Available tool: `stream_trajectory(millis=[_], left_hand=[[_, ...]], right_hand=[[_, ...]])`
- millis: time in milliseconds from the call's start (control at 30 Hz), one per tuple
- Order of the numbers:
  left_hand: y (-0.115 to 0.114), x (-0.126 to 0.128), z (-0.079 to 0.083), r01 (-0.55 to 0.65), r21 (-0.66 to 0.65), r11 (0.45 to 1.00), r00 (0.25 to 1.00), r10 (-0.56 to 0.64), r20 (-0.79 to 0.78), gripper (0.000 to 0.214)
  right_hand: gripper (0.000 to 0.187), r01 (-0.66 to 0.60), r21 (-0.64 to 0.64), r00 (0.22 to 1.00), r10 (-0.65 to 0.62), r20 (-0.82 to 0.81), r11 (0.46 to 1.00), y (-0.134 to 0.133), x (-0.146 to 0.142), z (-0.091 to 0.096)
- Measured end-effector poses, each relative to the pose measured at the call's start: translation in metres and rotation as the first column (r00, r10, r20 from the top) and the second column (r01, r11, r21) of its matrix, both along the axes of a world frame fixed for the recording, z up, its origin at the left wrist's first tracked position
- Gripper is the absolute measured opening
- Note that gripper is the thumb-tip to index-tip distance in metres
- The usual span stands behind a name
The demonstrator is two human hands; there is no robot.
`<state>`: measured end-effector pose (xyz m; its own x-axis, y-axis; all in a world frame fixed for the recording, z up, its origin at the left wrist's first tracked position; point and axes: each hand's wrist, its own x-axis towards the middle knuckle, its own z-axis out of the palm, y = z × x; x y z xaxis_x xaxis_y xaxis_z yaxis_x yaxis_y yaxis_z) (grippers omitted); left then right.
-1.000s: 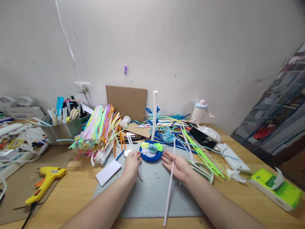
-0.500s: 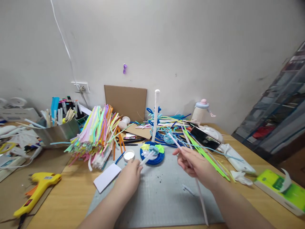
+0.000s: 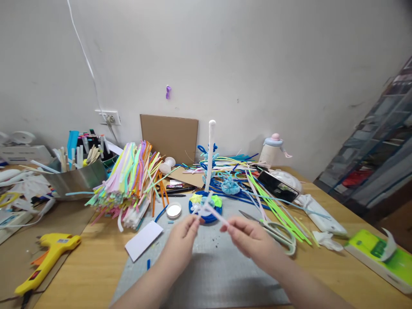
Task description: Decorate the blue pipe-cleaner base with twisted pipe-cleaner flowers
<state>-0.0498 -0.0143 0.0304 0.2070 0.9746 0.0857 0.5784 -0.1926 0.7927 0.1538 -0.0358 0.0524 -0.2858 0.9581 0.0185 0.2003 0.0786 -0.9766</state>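
Note:
My left hand [image 3: 184, 238] is closed in a pinch on white pipe cleaners [image 3: 202, 210]. Opposite it, my right hand [image 3: 249, 237] pinches a pale pink pipe cleaner [image 3: 217, 214], whose tip crosses the white ones. Just beyond the crossing sits a round blue pipe-cleaner base [image 3: 218, 218] with yellow, green and light blue pieces on it. A white upright post [image 3: 210, 159] rises behind it. Scissors [image 3: 283, 236] with pale green handles lie beside my right hand, partly hidden by it.
A grey mat [image 3: 206, 274] lies under my hands. At left are a white card [image 3: 143, 241], a pipe-cleaner bundle [image 3: 125, 180] and a yellow glue gun [image 3: 48, 259]. A phone [image 3: 278, 186], bottle [image 3: 271, 150] and green box [image 3: 380, 259] stand or lie at right.
My right hand has moved left and down, bringing the pink pipe cleaner's tip across the white ones. The scissors now show beside it. My left hand has shifted slightly.

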Motion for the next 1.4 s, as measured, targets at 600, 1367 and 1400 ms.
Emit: stream_trajectory(millis=[600, 1367, 1400], left_hand=[[0.029, -0.035, -0.016, -0.249, -0.102, 0.963, 0.795, 0.143, -0.589, 0.024], [-0.006, 0.023, -0.018, 0.241, -0.277, 0.93, 0.704, 0.029, 0.71, 0.022], [-0.006, 0.023, -0.018, 0.239, -0.279, 0.93, 0.701, 0.033, 0.712, 0.022]], right_hand=[[0.032, 0.096, 0.05, 0.982, -0.103, 0.161, 0.994, 0.019, -0.006, -0.027], [0.025, 0.063, 0.188, 0.986, -0.089, 0.138, 0.98, 0.003, -0.024, -0.038], [0.024, 0.073, 0.201, 0.984, -0.104, 0.146, 0.977, 0.003, -0.025, -0.038]])
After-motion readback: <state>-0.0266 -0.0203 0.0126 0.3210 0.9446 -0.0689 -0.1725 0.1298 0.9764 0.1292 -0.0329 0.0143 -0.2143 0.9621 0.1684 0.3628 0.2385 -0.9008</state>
